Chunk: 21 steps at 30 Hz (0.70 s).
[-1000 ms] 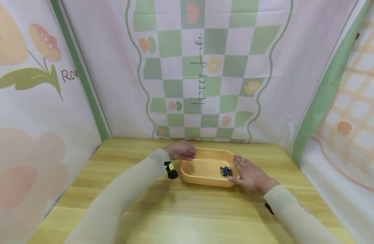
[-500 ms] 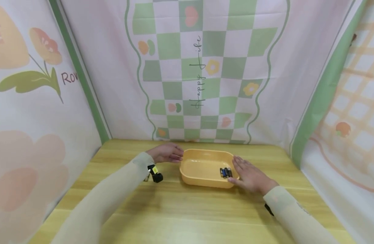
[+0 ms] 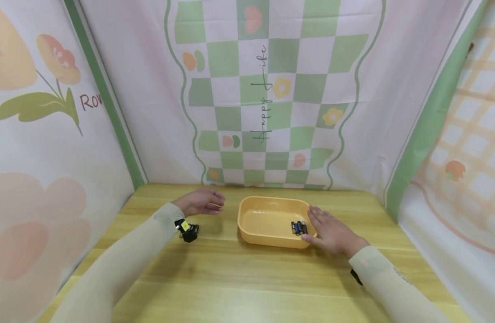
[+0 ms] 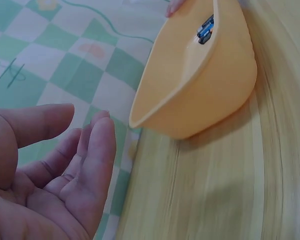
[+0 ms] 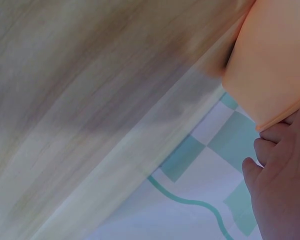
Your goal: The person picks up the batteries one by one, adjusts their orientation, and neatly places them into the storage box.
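Backdrop cloth (image 3: 227,58), green-and-white check, lettered "Happy Life": behind the tray.
Worktop (image 3: 247,282), wood-grain: beneath the tray.
Tray (image 3: 259,223), yellow, oblong, round-cornered: upright, between the two hands.
Left hand (image 3: 200,202): relaxed, fingers loosely bent, thumb apart from them; raised left of the tray, apart from it.
Right hand (image 3: 335,232): spread, fingers laid along the tray's right rim, touching, thumb at its near right corner.
Wrist camera (image 3: 189,234), black: left of the tray.
Small dark pieces (image 3: 196,227), partly hidden, too small to identify: left of the tray.
Batteries (image 3: 299,228), dark and blue: side by side inside the tray, right end.
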### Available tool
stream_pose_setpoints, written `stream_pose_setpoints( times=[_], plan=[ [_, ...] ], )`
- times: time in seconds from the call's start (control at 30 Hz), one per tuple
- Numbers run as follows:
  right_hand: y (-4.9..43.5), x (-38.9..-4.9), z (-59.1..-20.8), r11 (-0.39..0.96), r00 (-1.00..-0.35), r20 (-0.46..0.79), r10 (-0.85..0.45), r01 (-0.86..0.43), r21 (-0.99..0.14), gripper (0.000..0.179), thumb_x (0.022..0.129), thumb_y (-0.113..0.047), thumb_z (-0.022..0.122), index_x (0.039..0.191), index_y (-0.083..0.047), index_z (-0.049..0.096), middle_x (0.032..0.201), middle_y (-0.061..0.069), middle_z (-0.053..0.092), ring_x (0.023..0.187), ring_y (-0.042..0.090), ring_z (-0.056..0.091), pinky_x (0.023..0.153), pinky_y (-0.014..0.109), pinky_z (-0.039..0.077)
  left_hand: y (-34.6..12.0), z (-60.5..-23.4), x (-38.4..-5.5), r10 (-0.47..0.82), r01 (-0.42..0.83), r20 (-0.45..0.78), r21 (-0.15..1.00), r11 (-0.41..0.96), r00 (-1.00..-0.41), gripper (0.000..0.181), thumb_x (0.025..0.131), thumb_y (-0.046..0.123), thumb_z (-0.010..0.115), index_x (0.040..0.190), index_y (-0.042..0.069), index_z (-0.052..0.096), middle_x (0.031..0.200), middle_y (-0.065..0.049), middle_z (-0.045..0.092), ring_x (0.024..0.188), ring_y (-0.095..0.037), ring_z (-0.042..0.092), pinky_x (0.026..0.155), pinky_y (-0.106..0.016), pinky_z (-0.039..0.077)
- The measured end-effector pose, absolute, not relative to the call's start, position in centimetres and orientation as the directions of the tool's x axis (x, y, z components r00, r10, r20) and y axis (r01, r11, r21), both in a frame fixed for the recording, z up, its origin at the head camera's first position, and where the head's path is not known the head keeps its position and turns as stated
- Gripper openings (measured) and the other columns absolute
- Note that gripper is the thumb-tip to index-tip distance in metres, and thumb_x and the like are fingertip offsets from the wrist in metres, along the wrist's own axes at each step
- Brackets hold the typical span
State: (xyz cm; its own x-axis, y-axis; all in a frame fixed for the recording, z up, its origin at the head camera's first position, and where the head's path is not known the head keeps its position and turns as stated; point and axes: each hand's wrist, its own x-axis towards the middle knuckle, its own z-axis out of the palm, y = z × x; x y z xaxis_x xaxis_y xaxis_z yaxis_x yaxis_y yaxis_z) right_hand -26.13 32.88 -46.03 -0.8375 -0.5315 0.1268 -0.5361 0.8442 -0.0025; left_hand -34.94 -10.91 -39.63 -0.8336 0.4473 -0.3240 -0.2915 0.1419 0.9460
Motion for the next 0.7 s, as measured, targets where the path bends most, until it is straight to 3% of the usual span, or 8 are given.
stream_pose_setpoints(
  times=[0.23,0.53,0.7],
  plan=[
    [32.8,-26.1,-45.8,0.845,-0.841,0.114,-0.529,-0.534,-0.012,0.089,0.097,-0.063,0.038,0.148,0.009,0.024,0.156,0.026,0.017,0.143,0.04,0.016,0.116,0.052,0.018,-12.7,-39.2,-34.7,0.437,-0.269,-0.322,0.946,0.18,-0.84,0.036,0.094,0.0,0.058,0.126,-0.009,0.046,0.104,-0.015,0.062,0.106,-0.037,0.061,0.099,-0.047,0.048],
    [32.9,-26.3,-46.2,0.842,-0.838,0.113,-0.534,-0.539,-0.012,0.089,0.097,-0.062,0.039,0.148,0.009,0.023,0.156,0.025,0.015,0.143,0.041,0.016,0.116,0.054,0.018,-14.8,-39.3,-35.0,0.402,-0.279,-0.341,0.938,0.206,-0.85,0.039,0.095,0.002,0.059,0.129,-0.009,0.045,0.105,-0.014,0.062,0.094,-0.028,0.065,0.096,-0.044,0.051],
    [32.9,-26.5,-46.1,0.848,-0.845,0.094,-0.526,-0.529,-0.013,0.09,0.097,-0.063,0.037,0.15,0.007,0.02,0.157,0.023,0.012,0.144,0.038,0.013,0.117,0.052,0.015,-16.0,-39.7,-34.9,0.398,-0.283,-0.348,0.935,0.213,-0.849,0.041,0.096,0.003,0.057,0.133,-0.01,0.042,0.108,-0.014,0.061,0.1,-0.03,0.064,0.099,-0.045,0.048]
  ],
)
